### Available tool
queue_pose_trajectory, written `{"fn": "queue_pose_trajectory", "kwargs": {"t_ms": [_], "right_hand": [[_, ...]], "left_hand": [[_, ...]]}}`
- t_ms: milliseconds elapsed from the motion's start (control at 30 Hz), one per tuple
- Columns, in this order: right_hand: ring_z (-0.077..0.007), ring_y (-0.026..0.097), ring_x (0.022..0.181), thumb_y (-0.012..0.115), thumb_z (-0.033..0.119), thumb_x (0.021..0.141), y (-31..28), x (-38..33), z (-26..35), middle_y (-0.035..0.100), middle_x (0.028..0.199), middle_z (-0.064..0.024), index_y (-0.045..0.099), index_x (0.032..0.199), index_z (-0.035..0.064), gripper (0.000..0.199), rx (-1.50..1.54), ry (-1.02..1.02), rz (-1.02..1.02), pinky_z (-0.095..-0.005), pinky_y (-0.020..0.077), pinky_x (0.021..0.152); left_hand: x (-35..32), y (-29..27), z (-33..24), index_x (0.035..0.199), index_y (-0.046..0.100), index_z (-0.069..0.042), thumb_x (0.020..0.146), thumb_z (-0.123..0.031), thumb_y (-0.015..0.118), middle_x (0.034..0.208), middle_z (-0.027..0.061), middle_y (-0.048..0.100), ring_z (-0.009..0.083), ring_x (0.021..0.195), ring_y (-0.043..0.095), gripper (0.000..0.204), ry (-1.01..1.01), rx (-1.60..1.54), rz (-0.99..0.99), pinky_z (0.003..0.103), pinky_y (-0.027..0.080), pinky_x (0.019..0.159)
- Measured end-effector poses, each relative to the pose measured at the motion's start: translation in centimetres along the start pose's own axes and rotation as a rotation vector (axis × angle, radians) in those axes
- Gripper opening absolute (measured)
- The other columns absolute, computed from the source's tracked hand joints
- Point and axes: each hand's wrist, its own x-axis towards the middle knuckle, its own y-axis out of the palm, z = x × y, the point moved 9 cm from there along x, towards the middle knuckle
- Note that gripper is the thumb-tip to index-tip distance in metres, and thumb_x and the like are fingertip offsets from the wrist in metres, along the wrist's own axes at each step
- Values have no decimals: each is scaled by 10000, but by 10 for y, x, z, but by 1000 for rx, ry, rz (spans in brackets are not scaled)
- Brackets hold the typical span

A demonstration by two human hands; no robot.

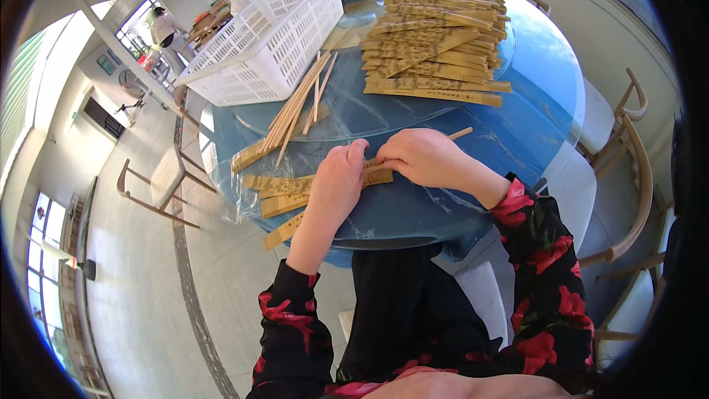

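My left hand (336,181) and my right hand (421,157) meet at the near edge of a round blue table (532,118). Together they pinch a tan paper sleeve (378,175) with a wooden chopstick pair; the stick tip (461,133) pokes out to the right past my right hand. Under and left of my left hand lie several flat empty paper sleeves (277,192). Loose bare chopsticks (299,107) lie fanned just beyond them on a glass turntable.
A big heap of filled sleeves (436,44) covers the table's far right. A white plastic basket (269,41) is tipped at the far left. Wooden chairs (628,170) stand to the right, another (151,188) to the left. People work in the background.
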Motion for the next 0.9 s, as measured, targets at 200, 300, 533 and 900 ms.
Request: {"fn": "queue_pose_trajectory", "kwargs": {"t_ms": [200,300,533,900], "right_hand": [[-350,694,961,631,187,959,-10,-4,-14,734,940,-104,768,1011,108,166,-52,84,-20,-480,546,843],[-348,689,954,640,187,955,-15,0,-20,729,932,-98,772,1008,111,161,-72,68,-67,-482,544,834],[-333,672,972,662,212,953,-20,0,-17,714,919,-80,766,983,111,148,-129,39,-105,-476,536,839],[-358,676,970,695,172,961,-17,3,5,688,925,-134,621,1108,93,182,-115,50,-147,-481,536,814]], "left_hand": [[7,-21,-14,1219,630,-78,897,-33,717,968,87,674,317,1011,626,336,18,-11,-78,418,511,917],[4,-35,-3,1152,671,-67,900,-42,722,971,86,685,313,1023,612,259,30,-86,-167,413,493,933],[-3,-35,24,957,690,-34,906,-35,706,963,103,686,326,1014,607,54,-82,-124,-210,414,492,918],[-2,-40,-9,972,649,-64,851,-24,689,1001,79,651,297,999,619,134,113,107,-293,408,529,866]]}}
